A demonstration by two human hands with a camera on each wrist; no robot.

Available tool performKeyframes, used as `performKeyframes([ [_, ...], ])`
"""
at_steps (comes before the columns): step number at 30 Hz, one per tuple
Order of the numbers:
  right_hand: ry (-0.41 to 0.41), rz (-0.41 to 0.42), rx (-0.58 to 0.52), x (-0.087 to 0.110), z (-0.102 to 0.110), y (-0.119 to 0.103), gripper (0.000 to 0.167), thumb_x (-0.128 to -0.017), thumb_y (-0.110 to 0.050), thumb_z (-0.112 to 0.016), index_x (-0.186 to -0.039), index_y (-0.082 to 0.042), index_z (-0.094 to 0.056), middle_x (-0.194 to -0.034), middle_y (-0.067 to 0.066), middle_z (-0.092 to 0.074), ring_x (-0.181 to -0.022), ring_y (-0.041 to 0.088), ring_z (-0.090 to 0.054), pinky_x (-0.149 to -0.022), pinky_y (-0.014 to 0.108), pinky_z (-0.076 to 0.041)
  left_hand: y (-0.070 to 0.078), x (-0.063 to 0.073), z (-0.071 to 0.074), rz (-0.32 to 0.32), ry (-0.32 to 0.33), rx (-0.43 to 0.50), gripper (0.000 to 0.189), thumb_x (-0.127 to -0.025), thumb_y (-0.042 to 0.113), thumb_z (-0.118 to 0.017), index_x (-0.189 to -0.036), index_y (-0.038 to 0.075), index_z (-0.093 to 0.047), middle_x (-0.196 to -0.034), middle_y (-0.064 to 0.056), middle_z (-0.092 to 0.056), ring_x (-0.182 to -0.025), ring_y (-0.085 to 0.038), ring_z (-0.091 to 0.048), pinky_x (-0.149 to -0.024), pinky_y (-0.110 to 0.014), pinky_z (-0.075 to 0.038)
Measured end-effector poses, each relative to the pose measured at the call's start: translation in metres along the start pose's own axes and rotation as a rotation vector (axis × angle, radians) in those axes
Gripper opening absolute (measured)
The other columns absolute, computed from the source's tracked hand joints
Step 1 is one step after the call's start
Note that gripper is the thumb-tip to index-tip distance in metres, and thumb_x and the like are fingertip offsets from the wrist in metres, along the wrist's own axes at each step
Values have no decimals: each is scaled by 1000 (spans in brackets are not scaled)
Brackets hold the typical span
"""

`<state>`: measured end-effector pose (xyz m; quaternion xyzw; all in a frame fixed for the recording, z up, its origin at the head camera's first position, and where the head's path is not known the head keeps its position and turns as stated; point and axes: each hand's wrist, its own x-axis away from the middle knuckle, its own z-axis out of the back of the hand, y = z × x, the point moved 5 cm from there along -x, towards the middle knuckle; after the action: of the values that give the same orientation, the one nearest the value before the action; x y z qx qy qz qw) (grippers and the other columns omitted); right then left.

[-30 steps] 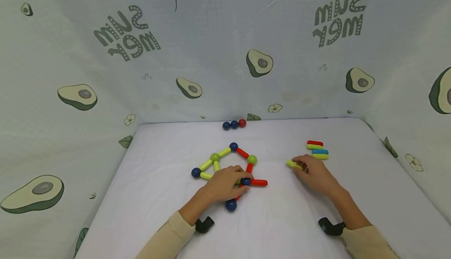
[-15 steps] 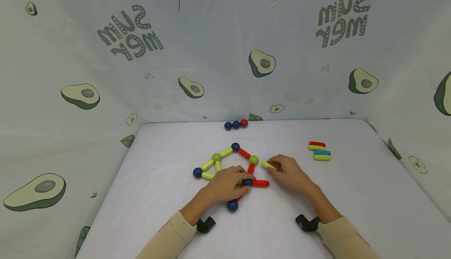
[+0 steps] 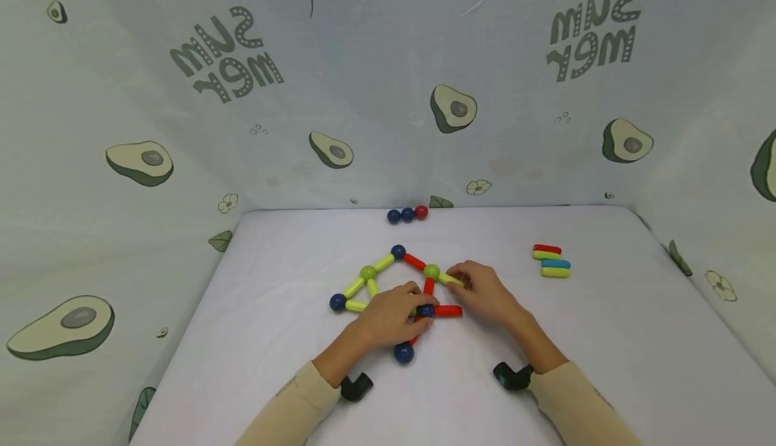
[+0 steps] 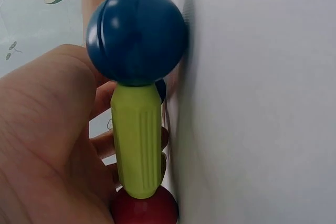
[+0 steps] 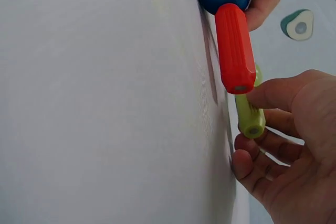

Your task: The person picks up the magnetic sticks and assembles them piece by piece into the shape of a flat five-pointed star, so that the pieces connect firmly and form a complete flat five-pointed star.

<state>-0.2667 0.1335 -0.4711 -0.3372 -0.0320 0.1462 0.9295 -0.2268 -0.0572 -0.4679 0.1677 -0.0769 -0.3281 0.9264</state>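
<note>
A flat frame of magnetic rods and balls lies on the white table. My left hand (image 3: 388, 314) rests over it, pinching a blue ball (image 3: 426, 310) between thumb and fingers. From that ball a red rod (image 5: 234, 48) sticks out to the right, its far end free. My right hand (image 3: 481, 291) pinches a yellow-green rod (image 3: 450, 279), whose left end meets a green ball (image 3: 432, 271) at the frame's right corner. In the left wrist view, a red ball (image 4: 144, 208) at the end of a yellow-green rod (image 4: 137, 142) shows; the left hand hides it in the head view.
Two blue balls and a red ball (image 3: 421, 213) line the table's back edge. At the right lie loose rods: a red one (image 3: 547, 248), a blue one (image 3: 556, 264) and two yellow-green ones. Patterned cloth (image 3: 388, 96) hangs behind the table.
My right hand has carried the yellow-green rod leftward from near the loose rods to the green ball. The frame has shifted slightly; my left hand has kept its hold on the blue ball.
</note>
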Motion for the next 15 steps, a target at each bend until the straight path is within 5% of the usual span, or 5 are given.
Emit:
performKeyframes([
  [10,1,-13,-1,-33,3,-3,33,-101,-28,-66,-127,-7,-67,-114,9,-69,-101,23,-62,-89,40,-56,-6,3,3,54,-68,92,46,-104,18,-54,-149,29,-56,-129,-1,-60,-104,-10,-54,-84,-19,-51],
  [15,22,21,6,-65,17,-7,36,-103,-24,-63,-133,-3,-62,-121,15,-67,-108,30,-62,-93,46,-56,-6,3,5,44,-81,97,46,-105,17,-57,-150,26,-55,-130,-2,-62,-104,-10,-57,-86,-18,-52],
])
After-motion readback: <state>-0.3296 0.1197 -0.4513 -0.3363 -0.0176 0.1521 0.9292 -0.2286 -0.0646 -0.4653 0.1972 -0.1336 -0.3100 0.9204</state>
